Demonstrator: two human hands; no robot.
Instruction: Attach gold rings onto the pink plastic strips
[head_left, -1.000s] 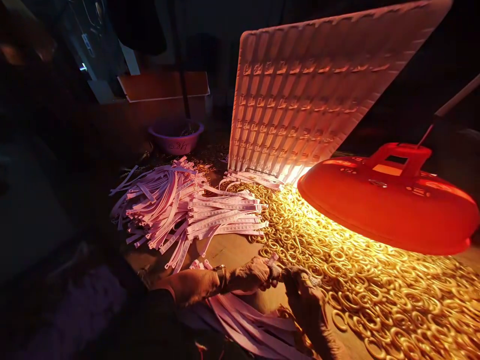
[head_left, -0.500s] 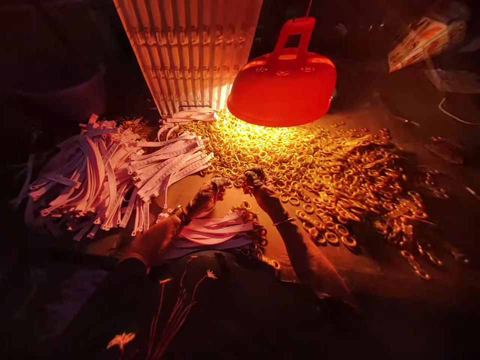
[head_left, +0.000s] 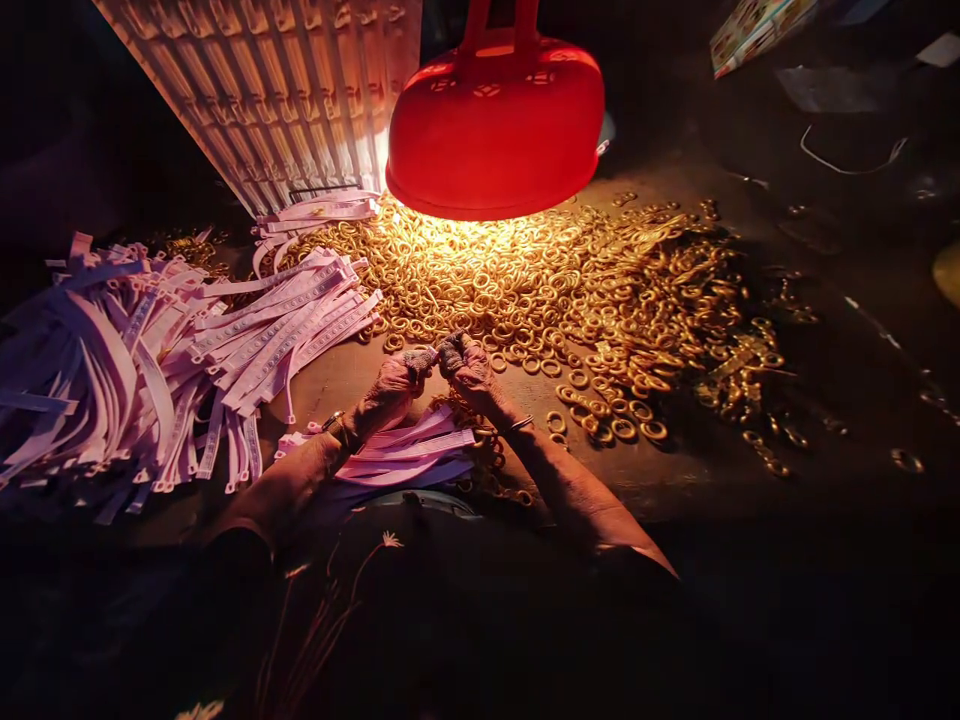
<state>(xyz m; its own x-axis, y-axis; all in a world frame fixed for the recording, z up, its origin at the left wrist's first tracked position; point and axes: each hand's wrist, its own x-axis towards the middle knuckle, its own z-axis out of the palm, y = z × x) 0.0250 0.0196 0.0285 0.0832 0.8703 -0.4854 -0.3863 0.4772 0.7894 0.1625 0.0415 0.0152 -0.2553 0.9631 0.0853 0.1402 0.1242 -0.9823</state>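
My left hand and my right hand meet at the fingertips, at the near edge of a heap of gold-coloured rings. Fingers on both are closed in a pinch, with dark coverings on the tips. Whatever lies between them is too small to make out. Under my left wrist and between the forearms lies a bundle of pink straps. Several more gold rings sit beside its right end. To the left is a large pile of pink straps, with a fanned bunch of straps next to it.
A red lamp hangs low over the rings and lights them. Behind the straps stands a ribbed, pale panel. The brown tabletop shows between the hands and straps. A printed box is at the far right.
My hands have come together from a small gap, fingertips now meeting. The whole view has shifted, so the lamp, panel and piles appear further left and higher.
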